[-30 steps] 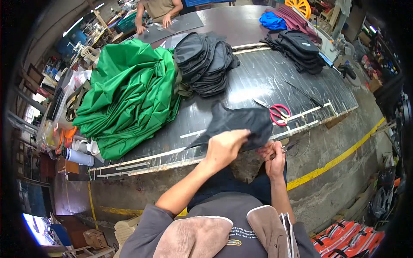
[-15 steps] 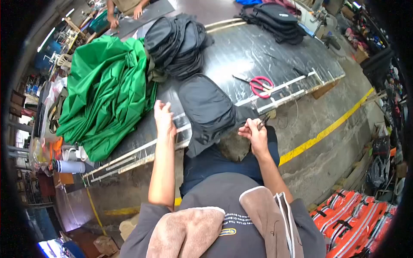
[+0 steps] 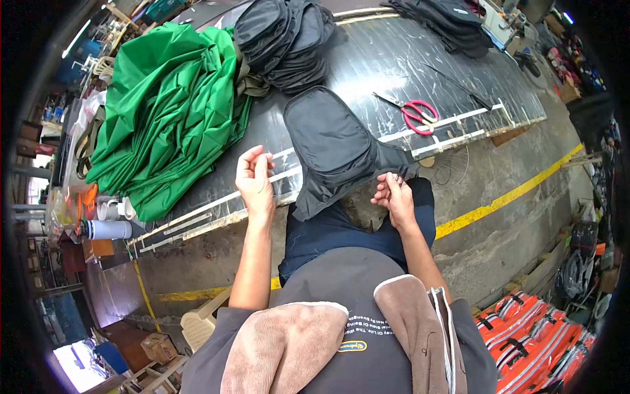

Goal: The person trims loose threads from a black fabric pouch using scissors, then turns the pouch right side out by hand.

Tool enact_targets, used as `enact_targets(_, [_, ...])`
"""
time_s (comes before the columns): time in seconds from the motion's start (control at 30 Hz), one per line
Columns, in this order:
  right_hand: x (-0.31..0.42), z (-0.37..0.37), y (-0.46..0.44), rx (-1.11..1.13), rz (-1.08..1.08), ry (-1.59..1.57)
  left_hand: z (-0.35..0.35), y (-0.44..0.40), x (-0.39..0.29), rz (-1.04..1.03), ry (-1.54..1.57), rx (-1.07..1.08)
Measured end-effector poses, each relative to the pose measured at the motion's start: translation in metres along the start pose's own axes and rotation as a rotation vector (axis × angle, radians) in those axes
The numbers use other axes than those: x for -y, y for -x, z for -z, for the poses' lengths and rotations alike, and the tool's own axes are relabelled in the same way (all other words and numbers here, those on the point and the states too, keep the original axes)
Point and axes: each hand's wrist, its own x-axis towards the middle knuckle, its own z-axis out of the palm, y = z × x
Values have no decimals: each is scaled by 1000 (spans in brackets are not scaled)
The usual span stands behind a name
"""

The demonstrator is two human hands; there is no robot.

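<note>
A black fabric bag piece (image 3: 328,134) with a rounded, zip-edged panel lies over the near edge of the table, its lower flaps hanging towards my lap. My left hand (image 3: 254,178) is raised to the left of it, apart from it, with thumb and fingers pinched together; whatever they hold is too small to see. Just beside the bag's lower right flap is my right hand (image 3: 396,199), fingers curled and closed. A small dark thing shows at its fingertips, too unclear to name. Scissors with pink-red handles (image 3: 419,118) lie on the table to the right.
A heap of green fabric (image 3: 167,118) covers the table's left side. Stacked black bag pieces (image 3: 285,43) stand behind, with more black bags (image 3: 446,23) at the far right. A thin dark rod (image 3: 459,87) rests on the metal-topped table (image 3: 367,69). Orange packages (image 3: 531,335) sit lower right.
The view has shifted, so the table things appear displaced. My left hand's fingers have drawn closer together. The dark thing at my right hand shows less. A person's hands at the far side have left view.
</note>
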Motion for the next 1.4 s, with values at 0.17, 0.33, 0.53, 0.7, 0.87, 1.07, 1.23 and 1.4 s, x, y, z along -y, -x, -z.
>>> enact_targets(0.17, [-16,2,0,101,29,113,15,-3,6,-99,-33,-57])
enact_targets(0.33, [-15,-8,7,105,83,195,30,-5,-8,-251,-352,7])
enact_targets(0.53, [-13,-15,9,197,119,312,14,16,-18,-674,-1182,20])
enact_targets(0.7, [-23,-28,10,147,119,339,-18,32,-11,-680,-901,317])
enact_targets(0.87, [-29,-22,2,159,117,357,-65,47,-15,-734,-782,500])
enact_targets(1.07, [-29,-22,7,137,120,312,-79,50,-6,-729,-855,443])
enact_targets(1.23, [-32,-20,6,156,111,309,-77,53,-3,-681,-862,442])
enact_targets(1.4, [-33,-21,6,175,105,290,-78,53,-2,-700,-868,438])
